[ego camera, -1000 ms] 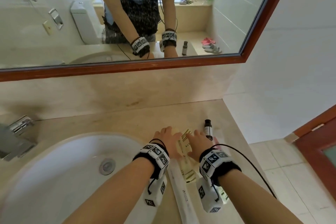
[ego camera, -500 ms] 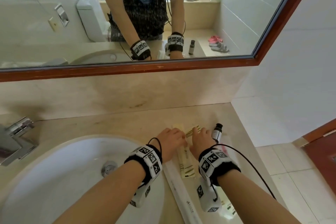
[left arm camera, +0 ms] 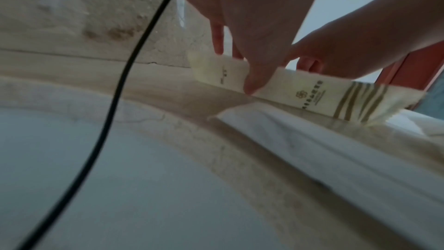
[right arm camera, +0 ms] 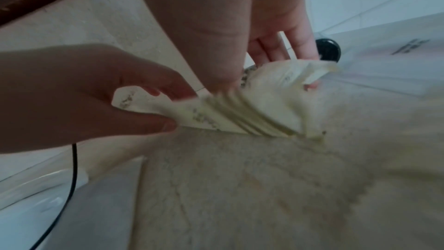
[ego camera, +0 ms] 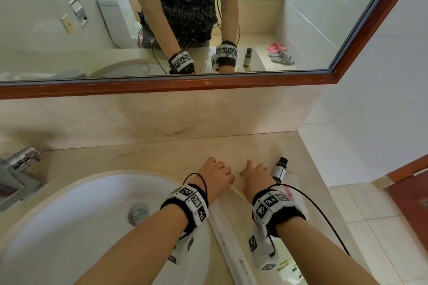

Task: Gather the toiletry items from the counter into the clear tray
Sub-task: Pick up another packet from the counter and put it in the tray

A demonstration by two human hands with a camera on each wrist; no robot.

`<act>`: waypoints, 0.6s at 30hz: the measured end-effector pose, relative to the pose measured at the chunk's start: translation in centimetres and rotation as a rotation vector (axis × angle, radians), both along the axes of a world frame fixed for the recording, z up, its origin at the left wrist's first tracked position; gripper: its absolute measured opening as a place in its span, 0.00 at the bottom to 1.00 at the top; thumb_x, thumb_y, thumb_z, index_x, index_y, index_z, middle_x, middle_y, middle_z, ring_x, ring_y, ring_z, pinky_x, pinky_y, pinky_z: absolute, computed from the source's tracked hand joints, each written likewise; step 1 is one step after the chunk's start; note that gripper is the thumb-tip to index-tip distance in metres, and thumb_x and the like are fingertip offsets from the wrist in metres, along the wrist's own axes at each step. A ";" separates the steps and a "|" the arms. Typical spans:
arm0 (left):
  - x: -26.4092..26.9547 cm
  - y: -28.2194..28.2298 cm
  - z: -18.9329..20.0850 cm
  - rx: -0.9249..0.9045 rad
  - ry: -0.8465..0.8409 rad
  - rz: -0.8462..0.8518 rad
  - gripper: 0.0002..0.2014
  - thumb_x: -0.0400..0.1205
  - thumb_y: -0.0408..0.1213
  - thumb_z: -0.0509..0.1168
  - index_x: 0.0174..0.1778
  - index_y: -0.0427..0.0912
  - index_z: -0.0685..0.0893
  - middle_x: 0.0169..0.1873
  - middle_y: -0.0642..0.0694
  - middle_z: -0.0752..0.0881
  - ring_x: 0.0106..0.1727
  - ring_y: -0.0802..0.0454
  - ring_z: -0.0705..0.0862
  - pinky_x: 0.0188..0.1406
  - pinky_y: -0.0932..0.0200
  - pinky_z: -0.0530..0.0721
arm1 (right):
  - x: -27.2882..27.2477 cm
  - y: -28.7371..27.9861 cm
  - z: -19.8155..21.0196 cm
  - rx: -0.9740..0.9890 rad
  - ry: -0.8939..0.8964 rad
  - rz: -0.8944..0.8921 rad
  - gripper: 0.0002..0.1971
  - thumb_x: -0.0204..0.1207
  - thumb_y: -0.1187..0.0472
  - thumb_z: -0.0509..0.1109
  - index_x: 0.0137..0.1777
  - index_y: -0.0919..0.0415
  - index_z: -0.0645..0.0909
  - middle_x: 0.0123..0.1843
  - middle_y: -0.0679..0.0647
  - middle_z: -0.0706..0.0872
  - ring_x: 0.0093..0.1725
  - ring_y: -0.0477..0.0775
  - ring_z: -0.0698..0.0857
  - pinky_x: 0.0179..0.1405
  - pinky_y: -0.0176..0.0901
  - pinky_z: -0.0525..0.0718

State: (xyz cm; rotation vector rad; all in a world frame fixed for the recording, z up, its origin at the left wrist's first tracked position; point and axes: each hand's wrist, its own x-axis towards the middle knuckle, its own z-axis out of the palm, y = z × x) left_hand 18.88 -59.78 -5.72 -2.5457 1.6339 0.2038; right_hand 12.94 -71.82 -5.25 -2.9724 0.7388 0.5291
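Two-handed grip. Pinches the plain end of the sachet (left arm camera: 300, 90) with the left hand (ego camera: 215, 173), thumb in front and fingertips behind. Curls the right hand (ego camera: 257, 176) round the crumpled striped end. Holds the sachet up on its long edge, just off the counter (ego camera: 139, 157). Probably uses both hands because the limp, thin sachet lies too flat for one hand to lift cleanly, and an end each keeps it from folding.

Leaves the bottle (ego camera: 279, 169) lying just beside the right hand, and the long white packet (ego camera: 222, 227) along the sink (ego camera: 69, 227) rim, under the wrists. Cannot make out the clear tray with any certainty.

Compared with half a second ago: shows the sachet raised on edge where it lay flat between the hands, with most of it now hidden from the head view. Shows both hands closed further in on it. Finds bottle and packet where they were.
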 end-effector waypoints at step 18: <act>0.3 15.3 3.1 -0.276 -0.171 0.367 0.12 0.55 0.25 0.65 0.22 0.47 0.87 0.24 0.50 0.86 0.24 0.50 0.86 0.21 0.69 0.81 | 2.3 10.5 6.2 0.151 -0.071 0.343 0.32 0.76 0.69 0.65 0.78 0.62 0.57 0.71 0.63 0.70 0.67 0.63 0.76 0.57 0.49 0.82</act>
